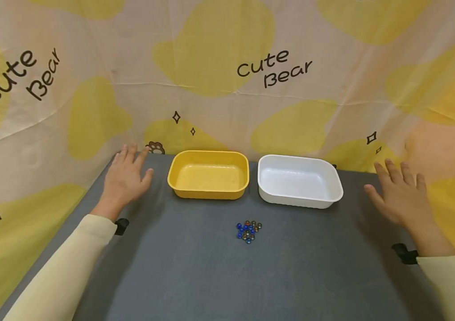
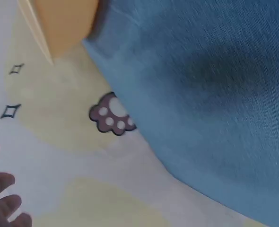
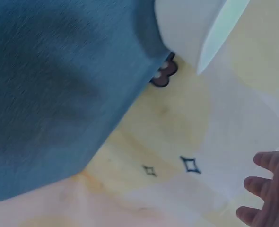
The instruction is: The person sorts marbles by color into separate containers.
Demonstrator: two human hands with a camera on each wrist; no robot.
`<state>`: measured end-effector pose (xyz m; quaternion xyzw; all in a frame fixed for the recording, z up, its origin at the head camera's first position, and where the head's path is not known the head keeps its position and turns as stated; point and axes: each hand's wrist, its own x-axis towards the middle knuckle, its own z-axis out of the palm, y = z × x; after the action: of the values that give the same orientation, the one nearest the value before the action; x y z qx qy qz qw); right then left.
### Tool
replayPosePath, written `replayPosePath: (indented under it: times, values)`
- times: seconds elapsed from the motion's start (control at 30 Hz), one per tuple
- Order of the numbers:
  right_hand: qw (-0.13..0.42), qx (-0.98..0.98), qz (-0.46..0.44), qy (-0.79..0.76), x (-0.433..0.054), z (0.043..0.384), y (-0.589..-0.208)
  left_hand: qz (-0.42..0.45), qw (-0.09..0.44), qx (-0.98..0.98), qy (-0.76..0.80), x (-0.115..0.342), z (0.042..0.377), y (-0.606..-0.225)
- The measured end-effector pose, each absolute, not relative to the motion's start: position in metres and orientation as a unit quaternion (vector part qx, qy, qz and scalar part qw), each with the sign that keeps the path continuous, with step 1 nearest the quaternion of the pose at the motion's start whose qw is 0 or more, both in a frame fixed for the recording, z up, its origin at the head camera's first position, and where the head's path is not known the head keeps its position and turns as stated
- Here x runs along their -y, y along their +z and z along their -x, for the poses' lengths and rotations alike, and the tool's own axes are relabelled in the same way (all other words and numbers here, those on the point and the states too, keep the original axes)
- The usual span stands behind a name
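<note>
My left hand (image 1: 126, 179) hovers over the left side of the grey table, fingers spread and nothing in it. To its right stands a yellow rectangular tub (image 1: 208, 195). My right hand (image 1: 404, 198) is held out on the far side, also with spread fingers and no object. Nearest to it is a white rectangular tub (image 1: 299, 200), which has nothing inside. Between the arms, in front of the tubs, lies a small cluster of glass marbles (image 1: 247, 231), some blue and some brownish or clear. Fingertips of each hand show at the edge of its wrist view.
The dark grey tabletop (image 1: 211, 276) runs back to a hanging cloth (image 1: 211, 53) with yellow patches and "Cute Bear" lettering. This cloth also encloses the left and right sides. Black bands (image 1: 121, 226) show at both wrists by the sleeve cuffs.
</note>
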<state>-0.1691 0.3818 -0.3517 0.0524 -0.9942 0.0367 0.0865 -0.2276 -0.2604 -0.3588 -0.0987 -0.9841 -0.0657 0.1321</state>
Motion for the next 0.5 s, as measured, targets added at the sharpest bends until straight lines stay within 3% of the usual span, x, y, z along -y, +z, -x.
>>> replayPosePath:
  times: [0.37,0.5]
  values:
    - [0.199,0.97,-0.132,0.05,-0.332,0.172,-0.345,0.157,0.221,0.954,-0.132,0.22,0.205,-0.362]
    - [0.246,0.949,-0.179,0.083,-0.313,0.176,-0.351,0.162,0.223,0.948,-0.16,0.202,0.196,-0.367]
